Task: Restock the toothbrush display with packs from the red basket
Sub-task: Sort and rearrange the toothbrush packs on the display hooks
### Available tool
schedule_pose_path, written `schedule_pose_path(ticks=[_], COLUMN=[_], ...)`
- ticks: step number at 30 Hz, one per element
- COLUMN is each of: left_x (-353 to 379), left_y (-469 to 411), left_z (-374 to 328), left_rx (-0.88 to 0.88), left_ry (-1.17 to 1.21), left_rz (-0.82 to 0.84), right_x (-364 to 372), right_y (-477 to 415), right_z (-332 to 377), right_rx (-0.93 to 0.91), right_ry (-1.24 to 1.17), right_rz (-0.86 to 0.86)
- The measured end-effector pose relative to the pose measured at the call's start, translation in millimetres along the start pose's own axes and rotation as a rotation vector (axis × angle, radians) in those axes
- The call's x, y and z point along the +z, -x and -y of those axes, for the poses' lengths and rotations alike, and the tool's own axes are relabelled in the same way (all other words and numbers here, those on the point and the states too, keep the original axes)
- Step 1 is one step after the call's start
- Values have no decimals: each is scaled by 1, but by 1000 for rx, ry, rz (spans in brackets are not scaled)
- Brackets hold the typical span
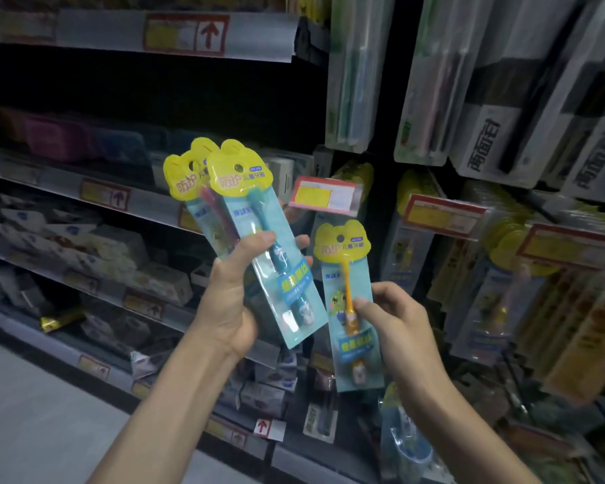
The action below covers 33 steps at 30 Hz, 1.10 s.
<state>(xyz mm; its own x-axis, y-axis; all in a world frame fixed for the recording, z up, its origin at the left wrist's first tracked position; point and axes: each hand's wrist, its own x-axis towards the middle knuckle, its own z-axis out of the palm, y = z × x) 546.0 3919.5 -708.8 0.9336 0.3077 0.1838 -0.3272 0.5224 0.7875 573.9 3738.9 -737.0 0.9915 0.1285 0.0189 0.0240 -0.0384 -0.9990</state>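
Item 1, left hand (229,295): raised at the centre of the frame, forearm rising from the bottom edge. Thumb lay across the front of the packs, and the fingers (303,241) curled round behind. It gripped a fan of three toothbrush packs (271,260) with yellow headers tilted toward the upper left. The front pack held a blue brush, and the one behind it a red brush (208,200).

Item 2, right hand (397,321): right of centre and lower, forearm entering from the bottom right. Thumb and curled fingers pinched the right edge of a single pack (343,248) at mid-height. This pack held an orange brush, stood nearly upright and was just beside the fan.

Item 3, hanging display (503,295): right of the frame, rows of packs behind price tags (323,196).

Item 4, shelves (67,179): left of the frame, boxed goods, dim and blurred.
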Motion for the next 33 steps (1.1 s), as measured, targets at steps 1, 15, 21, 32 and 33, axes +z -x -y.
schedule_pose_path(ticks=[1, 15, 21, 32, 33], left_x=[0, 10, 12, 11, 11], left_y=[0, -8, -15, -12, -12], left_z=[-1, -14, -21, -19, -19], left_rx=[-6, 27, 47, 31, 33], left_ry=[16, -31, -58, -34, -33], left_rz=[1, 85, 126, 109, 109], right_x=[2, 24, 29, 37, 38], right_y=[-1, -24, -36, -56, -59], right_z=[0, -10, -6, -9, -10], right_rx=[-28, -269, -262, -256, -249], right_ry=[17, -27, -71, 17, 19], right_rz=[-4, -66, -93, -171, -178])
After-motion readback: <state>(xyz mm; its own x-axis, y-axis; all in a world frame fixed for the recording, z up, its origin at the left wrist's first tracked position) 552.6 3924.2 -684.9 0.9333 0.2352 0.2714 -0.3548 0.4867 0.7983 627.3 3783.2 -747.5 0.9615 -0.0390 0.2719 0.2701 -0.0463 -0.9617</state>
